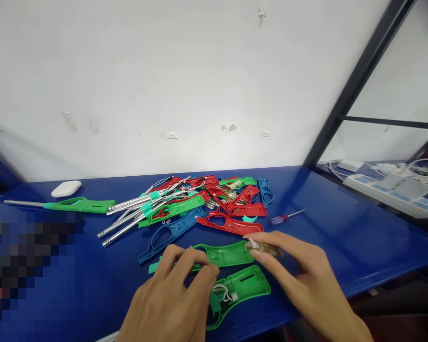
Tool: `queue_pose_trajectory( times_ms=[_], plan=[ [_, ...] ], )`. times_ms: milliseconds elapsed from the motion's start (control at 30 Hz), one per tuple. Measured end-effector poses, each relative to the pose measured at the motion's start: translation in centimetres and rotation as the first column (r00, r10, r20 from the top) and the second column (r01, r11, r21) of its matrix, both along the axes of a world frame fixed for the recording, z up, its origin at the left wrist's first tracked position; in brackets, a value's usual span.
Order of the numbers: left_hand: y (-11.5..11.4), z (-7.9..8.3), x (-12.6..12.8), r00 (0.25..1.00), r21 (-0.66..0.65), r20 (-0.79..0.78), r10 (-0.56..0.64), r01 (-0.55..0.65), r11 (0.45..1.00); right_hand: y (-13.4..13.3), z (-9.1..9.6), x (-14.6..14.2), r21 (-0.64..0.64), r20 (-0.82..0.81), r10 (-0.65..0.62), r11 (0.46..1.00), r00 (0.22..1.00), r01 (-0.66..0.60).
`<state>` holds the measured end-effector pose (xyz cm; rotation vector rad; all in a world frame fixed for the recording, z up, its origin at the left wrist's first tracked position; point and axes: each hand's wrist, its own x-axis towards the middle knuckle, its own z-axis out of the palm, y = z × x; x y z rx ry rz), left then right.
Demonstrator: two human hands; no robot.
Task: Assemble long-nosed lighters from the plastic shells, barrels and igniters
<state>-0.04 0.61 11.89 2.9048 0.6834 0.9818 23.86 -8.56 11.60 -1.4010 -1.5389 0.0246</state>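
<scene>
My right hand point(299, 275) pinches a small brownish see-through lighter fuel tank point(269, 249) with a pinkish-white tip between thumb and fingers, just right of an open green lighter shell half point(228, 255). My left hand point(174, 289) is curled closed over the left end of that half; what its fingertips hold is hidden. Nearer to me lies a second green shell half point(251, 281), with white wires point(225, 293) and a dark green piece inside. Its left part is covered by my left hand.
Behind my hands lies a pile of red, green and blue shell halves point(237, 224) and metal lighter tubes point(126, 207). A whole green lighter point(80, 204) and white case point(66, 188) are left; a screwdriver point(281, 218) and power strip point(392, 192) are right. A wall point(199, 85) stands behind.
</scene>
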Motion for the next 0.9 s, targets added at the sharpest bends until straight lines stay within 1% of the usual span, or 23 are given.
queue_pose_trajectory(
  times_ms=[67,167,200,267,400,533,633,700,733,800,867,900],
  plan=[
    [0.7,0.2,0.0,0.996,-0.016,-0.091,0.012,-0.013,1.0,-0.2,-0.5,0.1,-0.036,0.0,0.044,0.998,0.999,-0.044],
    [1.4,0.9,-0.1,0.994,0.001,-0.107,0.008,-0.007,1.0,-0.3,-0.6,0.0,-0.055,-0.005,0.112,0.992,0.994,-0.113],
    [1.6,1.2,-0.1,0.994,0.02,-0.101,-0.049,0.052,0.998,-0.3,-0.6,-0.1,-0.061,-0.009,0.127,0.99,0.992,-0.127],
    [1.8,1.6,0.0,0.986,0.042,-0.12,-0.114,0.12,0.992,-0.3,-0.5,-0.1,-0.09,-0.018,0.149,0.985,0.989,-0.15],
    [1.8,1.8,0.5,0.972,0.066,-0.172,-0.162,0.176,0.982,-0.7,-0.8,-0.1,-0.214,-0.004,0.198,0.957,0.98,-0.194],
    [1.6,1.5,1.0,0.961,-0.006,-0.21,-0.182,0.185,0.983,-1.0,-1.3,0.0,-0.317,0.003,0.237,0.922,0.972,-0.223],
    [1.5,1.4,1.3,0.953,-0.073,-0.236,-0.192,0.18,0.981,-1.0,-1.3,0.0,-0.356,-0.023,0.254,0.902,0.967,-0.245],
    [1.5,1.4,1.4,0.948,-0.077,-0.246,-0.203,0.19,0.979,-1.1,-1.3,0.0,-0.374,-0.033,0.251,0.894,0.967,-0.245],
    [1.4,1.3,1.3,0.953,-0.052,-0.234,-0.193,0.186,0.981,-1.1,-1.2,0.0,-0.381,-0.034,0.246,0.893,0.969,-0.24],
    [1.3,1.0,1.0,0.975,0.056,-0.171,-0.143,0.155,0.986,-1.2,-1.1,-0.1,-0.388,-0.036,0.21,0.898,0.977,-0.208],
    [1.1,0.6,0.5,0.991,0.192,-0.091,-0.095,0.111,0.975,-1.1,-0.9,-0.2,-0.397,-0.03,0.155,0.905,0.987,-0.154],
    [1.1,0.3,0.3,0.994,0.226,-0.072,-0.085,0.099,0.969,-1.1,-0.8,-0.3,-0.403,-0.02,0.138,0.905,0.99,-0.134]
  ],
)
